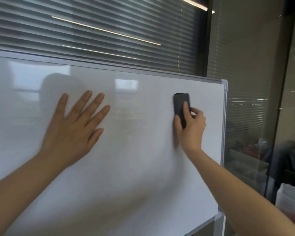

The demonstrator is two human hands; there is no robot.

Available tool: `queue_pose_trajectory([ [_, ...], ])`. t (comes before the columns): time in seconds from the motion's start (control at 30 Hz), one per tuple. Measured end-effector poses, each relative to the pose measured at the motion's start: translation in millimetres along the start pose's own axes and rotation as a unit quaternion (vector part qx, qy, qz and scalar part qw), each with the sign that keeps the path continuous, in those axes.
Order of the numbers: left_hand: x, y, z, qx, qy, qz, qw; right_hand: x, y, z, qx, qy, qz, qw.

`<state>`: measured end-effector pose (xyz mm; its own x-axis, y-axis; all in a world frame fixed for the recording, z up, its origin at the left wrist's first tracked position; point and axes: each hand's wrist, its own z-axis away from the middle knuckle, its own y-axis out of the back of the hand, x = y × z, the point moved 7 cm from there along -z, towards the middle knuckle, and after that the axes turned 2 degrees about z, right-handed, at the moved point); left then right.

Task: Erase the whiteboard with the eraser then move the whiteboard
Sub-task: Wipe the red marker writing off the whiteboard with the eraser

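Whiteboard: metal-framed, glossy, fills the lower left and centre of the frame, its right edge standing before slatted blinds that run across the top. Left hand: left of centre, laid flat on the board face with fingers straight and spread, holding nothing. Right hand and eraser: right of centre near the board's upper right corner, thumb and fingers curled round the dark eraser, which lies against the surface.

Nothing readable is showing: the whiteboard is carrying no writing, and the eraser is showing no label or brand.
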<state>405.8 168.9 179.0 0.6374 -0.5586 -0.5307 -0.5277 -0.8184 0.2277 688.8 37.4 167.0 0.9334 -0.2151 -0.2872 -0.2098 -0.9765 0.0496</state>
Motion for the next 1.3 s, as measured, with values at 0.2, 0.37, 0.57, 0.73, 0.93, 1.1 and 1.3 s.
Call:
queue_pose_trajectory([
  [0.2,0.7,2.7,1.1,0.028,-0.002,-0.011,1.0,58.2,1.1,-22.1,0.004,-0.204,0.0,0.979],
  [0.37,-1.5,2.1,2.8,0.035,0.001,-0.027,0.999,30.2,-9.4,-14.0,0.037,-0.177,-0.073,0.981],
  [0.57,-3.3,2.1,4.4,0.032,0.002,-0.04,0.999,-12.6,-19.5,-4.6,0.047,-0.068,-0.114,0.99],
  [0.73,-2.6,-0.1,4.2,0.021,0.006,-0.043,0.999,-31.4,-21.8,4.8,0.037,-0.007,-0.119,0.992],
  [0.93,-2.9,-1.1,4.5,0.01,0.008,-0.048,0.999,-52.6,-22.3,23.7,0.023,0.066,-0.13,0.989],
  [1.1,-3.1,-0.2,4.5,0.006,0.008,-0.054,0.999,-76.2,-20.3,45.4,-0.006,0.19,-0.158,0.969],
  [1.3,-1.8,0.8,3.4,0.001,0.009,-0.053,0.999,-82.7,-25.2,83.8,-0.092,0.33,-0.122,0.932],
])
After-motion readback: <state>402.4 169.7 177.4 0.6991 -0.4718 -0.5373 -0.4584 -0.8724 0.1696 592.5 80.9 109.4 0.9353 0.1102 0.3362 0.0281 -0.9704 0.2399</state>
